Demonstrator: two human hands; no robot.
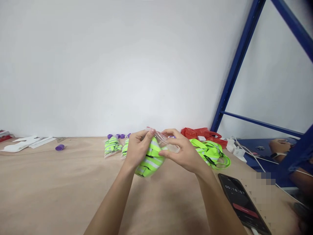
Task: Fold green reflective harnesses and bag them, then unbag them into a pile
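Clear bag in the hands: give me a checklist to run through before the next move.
1. Left hand pinching the clear bag near its top edge: ok.
2. Right hand touching the bag: ok.
3. Yellow-green straps inside the bag: ok.
4. Bag's seal closed all the way across: cannot tell; fingers cover part of it.
5. Loose strap pile apart from the bag: ok.
6. Phone clear of the right forearm: cannot tell; they overlap in this view.

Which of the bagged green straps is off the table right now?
The bag pinched between the left hand and right hand; the other two visible, the leftmost bag and its neighbour, lie on the tabletop.
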